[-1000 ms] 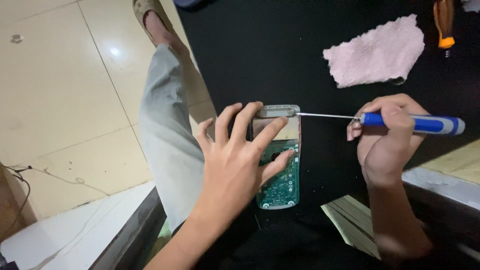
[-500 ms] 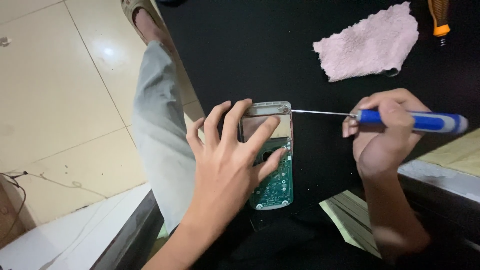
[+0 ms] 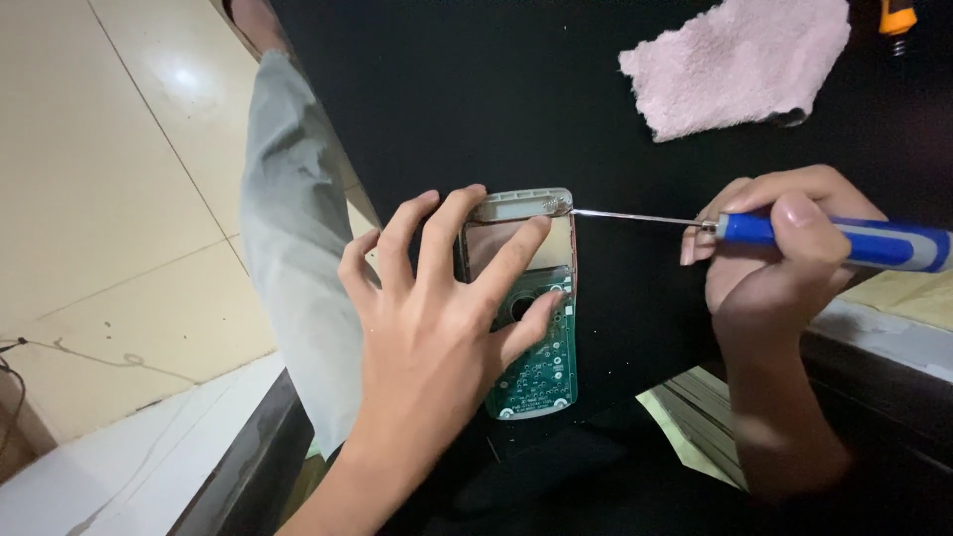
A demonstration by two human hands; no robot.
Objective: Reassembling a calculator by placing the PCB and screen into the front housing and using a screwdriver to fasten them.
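Observation:
An opened handheld device point(image 3: 526, 372) with a bare green circuit board and a grey top frame lies on the black table point(image 3: 516, 99). My left hand point(image 3: 437, 318) presses down on it with spread fingers, covering its left and middle. My right hand point(image 3: 784, 263) grips a blue-handled screwdriver point(image 3: 844, 240). Its thin metal shaft runs left, and the tip touches the device's top right corner.
A pink cloth point(image 3: 740, 65) lies at the back of the table. An orange-handled tool point(image 3: 896, 15) pokes in at the top right. A grey-trousered leg point(image 3: 288, 248) runs along the table's left edge over beige floor tiles. Striped paper sheets point(image 3: 700, 422) lie near my right forearm.
The view has shifted slightly, so the cloth and device sit a little higher in frame. Both hands keep their hold, and the screwdriver tip stays at the device's top corner.

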